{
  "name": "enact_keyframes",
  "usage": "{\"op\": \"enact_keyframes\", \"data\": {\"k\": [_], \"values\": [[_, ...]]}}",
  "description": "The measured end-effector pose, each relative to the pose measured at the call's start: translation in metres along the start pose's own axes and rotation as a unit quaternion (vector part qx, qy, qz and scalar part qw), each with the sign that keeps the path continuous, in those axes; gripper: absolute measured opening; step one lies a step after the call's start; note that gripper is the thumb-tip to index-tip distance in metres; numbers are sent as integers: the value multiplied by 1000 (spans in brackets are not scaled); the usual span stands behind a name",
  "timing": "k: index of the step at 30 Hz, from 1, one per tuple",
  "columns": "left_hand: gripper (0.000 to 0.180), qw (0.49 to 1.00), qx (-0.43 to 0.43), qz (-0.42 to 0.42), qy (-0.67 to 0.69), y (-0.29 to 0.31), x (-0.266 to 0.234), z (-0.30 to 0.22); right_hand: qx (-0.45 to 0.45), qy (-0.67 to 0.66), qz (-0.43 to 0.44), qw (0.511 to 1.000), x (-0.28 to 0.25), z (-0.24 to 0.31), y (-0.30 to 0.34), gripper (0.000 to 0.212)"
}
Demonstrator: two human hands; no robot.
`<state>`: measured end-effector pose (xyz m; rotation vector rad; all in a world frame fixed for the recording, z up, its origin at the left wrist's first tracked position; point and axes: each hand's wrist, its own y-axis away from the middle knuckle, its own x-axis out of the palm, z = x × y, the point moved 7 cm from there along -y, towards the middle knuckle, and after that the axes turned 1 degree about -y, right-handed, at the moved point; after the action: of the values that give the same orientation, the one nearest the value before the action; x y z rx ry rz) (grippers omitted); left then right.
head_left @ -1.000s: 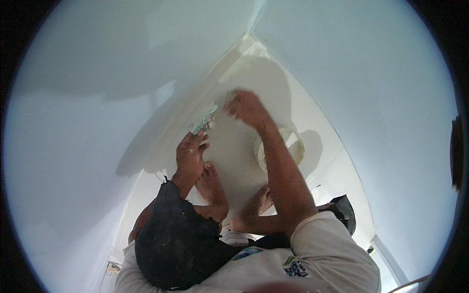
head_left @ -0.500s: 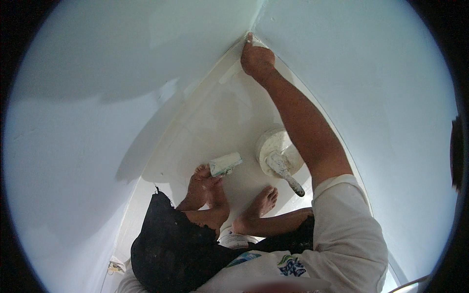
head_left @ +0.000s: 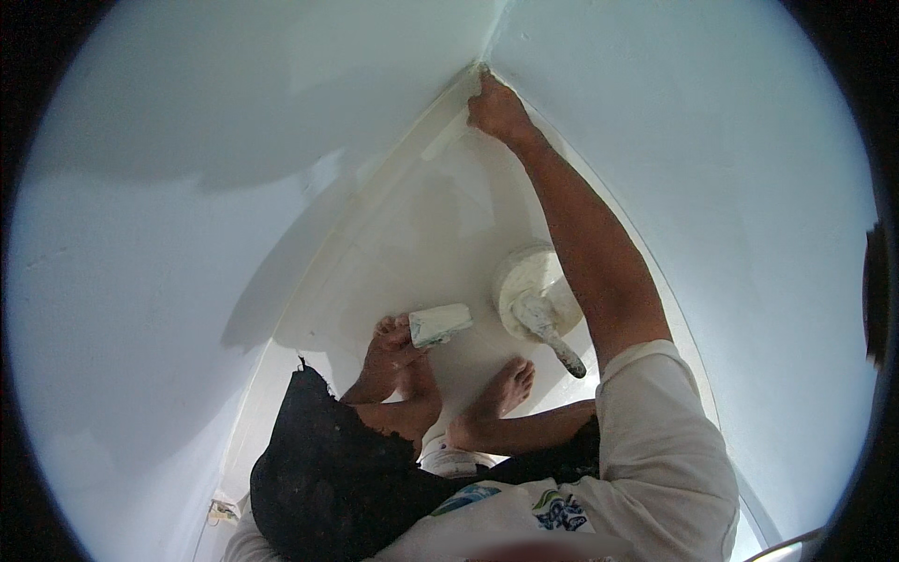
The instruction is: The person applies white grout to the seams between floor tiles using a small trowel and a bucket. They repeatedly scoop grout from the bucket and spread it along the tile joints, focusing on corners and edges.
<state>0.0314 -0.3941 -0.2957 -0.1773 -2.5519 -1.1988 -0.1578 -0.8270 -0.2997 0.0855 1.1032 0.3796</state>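
High up, where two walls meet at the floor, my right hand (head_left: 498,105) is closed, fingers pressed to the corner; what it holds, if anything, is hidden. Low at the left, beside my left foot (head_left: 382,345), my left hand (head_left: 418,355) is partly seen, closed on a rectangular spreader blade (head_left: 440,324) coated with white paste. Right of it stands a round bucket (head_left: 507,278) smeared with white paste, partly behind my right forearm. A paste-covered putty knife (head_left: 552,339) lies across its rim, dark handle tip toward me.
Pale walls rise at the left (head_left: 140,309) and right (head_left: 749,234), narrowing to the far corner. My right foot (head_left: 510,385) is on the pale floor (head_left: 421,225) near the bucket. A white pail (head_left: 449,460) shows below me, between my legs.
My right hand has turned at the corner, and a whitish patch beside it no longer shows. The paste-coated blade has shifted slightly right and down and tilted, showing more of its white face.
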Motion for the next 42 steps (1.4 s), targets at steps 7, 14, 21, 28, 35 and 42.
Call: {"op": "enact_keyframes", "data": {"k": [7,14,21,28,35,42], "values": [[39,992,4,27,-124,-2,0,-1,-18,-37,51,998,39,-8,-16,76],[20,996,20,-40,-82,-9,-1,-9,22,-46,53,997,20,22,60,77],[22,965,65,-74,-244,-11,-30,-42,52,-53,93,993,-4,5,86,80],[28,954,202,-85,-207,-35,-53,-65,-16,39,340,940,7,23,228,74],[32,985,125,-103,-56,-47,-59,-78,162,77,389,903,95,82,375,93],[36,988,116,-69,81,-47,-67,-72,75,37,366,927,110,119,390,64]]}}
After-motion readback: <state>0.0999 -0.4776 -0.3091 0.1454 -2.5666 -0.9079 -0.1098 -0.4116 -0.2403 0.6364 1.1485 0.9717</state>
